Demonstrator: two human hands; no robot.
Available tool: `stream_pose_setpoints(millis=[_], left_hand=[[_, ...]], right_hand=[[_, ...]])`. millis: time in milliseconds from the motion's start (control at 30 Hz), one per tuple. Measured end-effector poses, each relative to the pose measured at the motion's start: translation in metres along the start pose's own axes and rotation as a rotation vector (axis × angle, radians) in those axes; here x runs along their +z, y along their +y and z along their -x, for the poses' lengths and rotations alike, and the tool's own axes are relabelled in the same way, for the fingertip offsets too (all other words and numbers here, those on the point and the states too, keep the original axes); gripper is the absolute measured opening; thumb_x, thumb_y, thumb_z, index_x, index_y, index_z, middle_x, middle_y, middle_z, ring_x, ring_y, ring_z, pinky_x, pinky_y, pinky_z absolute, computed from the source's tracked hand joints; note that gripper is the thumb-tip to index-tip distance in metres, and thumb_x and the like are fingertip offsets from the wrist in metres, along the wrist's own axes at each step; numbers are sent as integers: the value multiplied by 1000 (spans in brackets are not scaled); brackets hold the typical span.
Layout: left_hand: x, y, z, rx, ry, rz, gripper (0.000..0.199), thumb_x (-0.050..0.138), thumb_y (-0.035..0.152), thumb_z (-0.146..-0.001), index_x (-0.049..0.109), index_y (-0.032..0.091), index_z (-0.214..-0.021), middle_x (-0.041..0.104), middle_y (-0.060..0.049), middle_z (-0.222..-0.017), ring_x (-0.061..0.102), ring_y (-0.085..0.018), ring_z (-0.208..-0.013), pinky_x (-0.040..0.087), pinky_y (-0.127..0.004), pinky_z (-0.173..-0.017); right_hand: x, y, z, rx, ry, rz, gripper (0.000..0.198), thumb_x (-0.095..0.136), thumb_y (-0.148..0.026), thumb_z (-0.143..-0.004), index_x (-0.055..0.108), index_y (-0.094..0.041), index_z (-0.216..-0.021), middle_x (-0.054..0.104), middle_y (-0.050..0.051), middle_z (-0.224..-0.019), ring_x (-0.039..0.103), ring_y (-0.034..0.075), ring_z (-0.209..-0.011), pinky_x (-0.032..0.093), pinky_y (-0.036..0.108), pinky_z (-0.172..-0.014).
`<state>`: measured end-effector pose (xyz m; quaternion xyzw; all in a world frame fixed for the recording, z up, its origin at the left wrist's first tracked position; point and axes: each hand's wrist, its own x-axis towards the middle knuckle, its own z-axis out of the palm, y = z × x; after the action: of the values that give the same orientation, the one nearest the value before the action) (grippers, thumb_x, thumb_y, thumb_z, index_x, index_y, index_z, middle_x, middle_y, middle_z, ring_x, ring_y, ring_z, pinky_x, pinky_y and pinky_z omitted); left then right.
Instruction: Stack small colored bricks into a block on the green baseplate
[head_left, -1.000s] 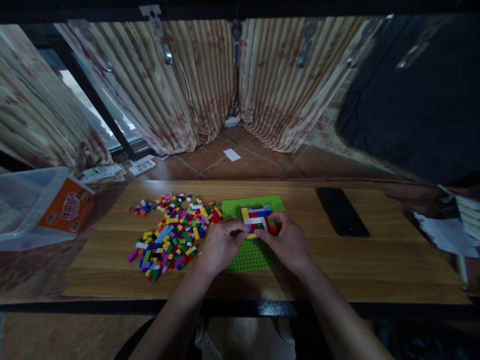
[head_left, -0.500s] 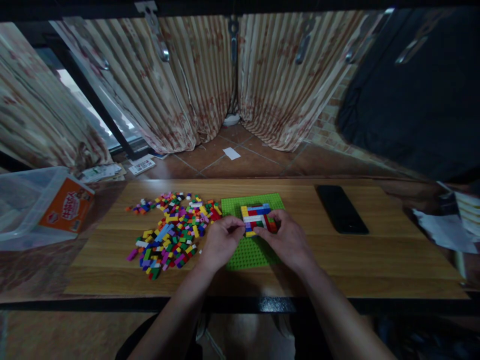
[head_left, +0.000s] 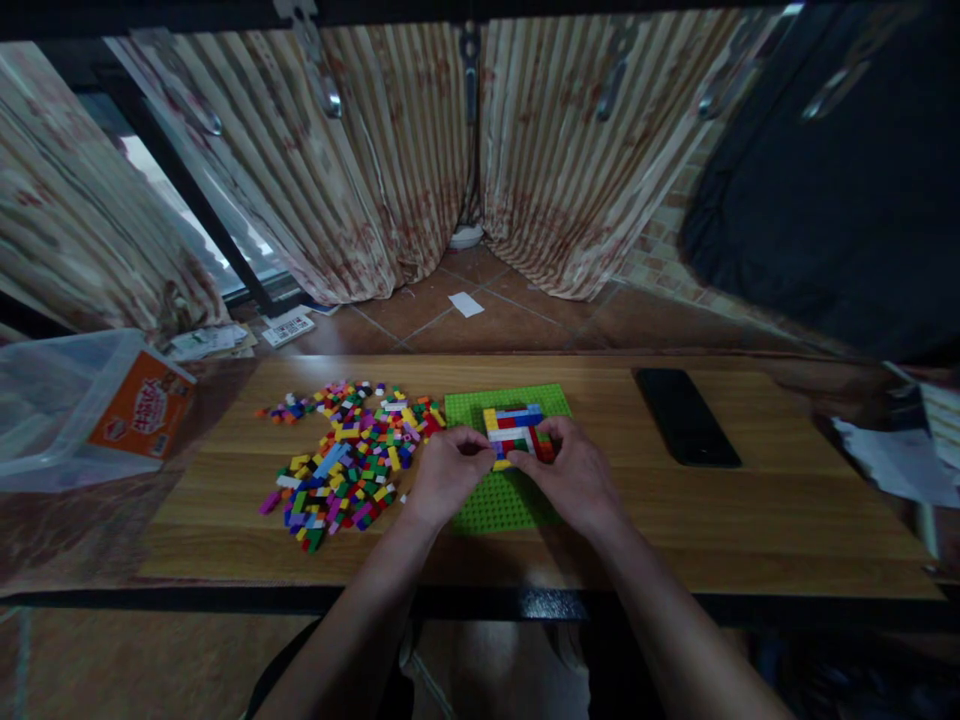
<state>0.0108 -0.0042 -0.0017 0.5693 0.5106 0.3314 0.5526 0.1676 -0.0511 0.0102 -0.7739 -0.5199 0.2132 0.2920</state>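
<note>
A low structure of toy building bricks (head_left: 514, 434) in red, white, blue, yellow and green stands on a green studded baseplate (head_left: 499, 510). At its left front corner my left hand (head_left: 448, 472) is pinched, thumb against forefinger, next to a small purple brick (head_left: 496, 452). Whatever lies between those fingertips is too small to make out. My right hand (head_left: 576, 478) grips the structure from the right, its thumb along the front and its fingers at the far right side, covering part of the bricks there.
Loose bricks (head_left: 337, 480) in many colours are heaped left of the baseplate on the wooden table (head_left: 637, 540). A black phone (head_left: 686, 418) lies to the right. A clear plastic bin (head_left: 67, 410) with an orange label stands at the far left, and papers (head_left: 900, 460) lie at the far right.
Both hands keep nearly the same place at the brick structure. The whole view has shifted slightly; no brick has visibly moved.
</note>
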Motion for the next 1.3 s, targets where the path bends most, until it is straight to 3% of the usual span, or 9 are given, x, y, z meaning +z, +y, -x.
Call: stream_pose_setpoints(millis=[267,400,533,600,667,767,933,1133,1300], left_hand=[[2,-2,5,75,34,-36,8,61,21,-72,62,16,-66,53,5,-51,46,-8,-47,35,-20,-48],[-1,-1,9,70,20,-101,14,56,27,-79,64,16,-74,58,3,-56,51,-10,-50,37,-21,-49],[-5,1,12,90,-53,-173,19,60,23,-77,67,16,-92,68,-2,-77,61,-13,-65,45,-23,-58],[-4,2,13,94,-74,-232,33,68,21,-69,65,16,-102,69,-3,-85,63,-14,-69,47,-23,-61],[-1,2,15,90,-58,-333,44,72,19,-64,62,15,-107,68,-2,-85,62,-15,-67,46,-24,-59],[8,3,17,123,-13,-481,42,67,18,-69,60,14,-110,68,-3,-79,62,-17,-66,46,-26,-60],[29,5,20,144,-58,-588,39,60,23,-79,58,14,-118,70,-6,-77,66,-21,-69,50,-31,-67],[52,7,26,160,-23,-718,37,50,26,-87,58,14,-121,72,-16,-88,70,-30,-81,53,-39,-75],[57,4,18,182,-22,-505,43,46,18,-86,54,13,-128,72,-15,-89,69,-26,-81,54,-38,-76]], right_hand=[[0,5,0,-55,9,-26,39,68,-50,-72,60,-21,-96,66,6,-94,62,24,-84,45,37,-76],[-5,17,-6,-107,31,-135,42,54,-56,-84,62,-18,-101,68,9,-98,63,23,-81,48,39,-78],[-7,22,-19,-260,124,-100,45,44,-48,-92,57,-16,-121,63,15,-122,59,27,-109,45,45,-93],[-5,21,-25,-347,75,-91,44,40,-44,-94,54,-19,-128,60,14,-130,52,26,-122,40,47,-103],[-2,19,-30,-397,-12,-103,42,38,-41,-95,55,-20,-128,60,12,-130,53,24,-122,39,45,-105],[-2,19,-34,-431,-85,-89,38,41,-39,-94,61,-20,-120,65,11,-122,58,22,-113,43,42,-100],[-14,34,-35,-308,-2,24,40,43,-45,-92,66,-18,-109,69,12,-109,63,25,-101,46,42,-93],[-27,51,-29,-192,100,228,42,42,-47,-89,71,-18,-96,72,12,-96,66,26,-88,48,39,-79],[-38,59,-24,-87,60,388,48,38,-54,-90,72,-21,-89,73,13,-84,68,29,-75,47,38,-65]])
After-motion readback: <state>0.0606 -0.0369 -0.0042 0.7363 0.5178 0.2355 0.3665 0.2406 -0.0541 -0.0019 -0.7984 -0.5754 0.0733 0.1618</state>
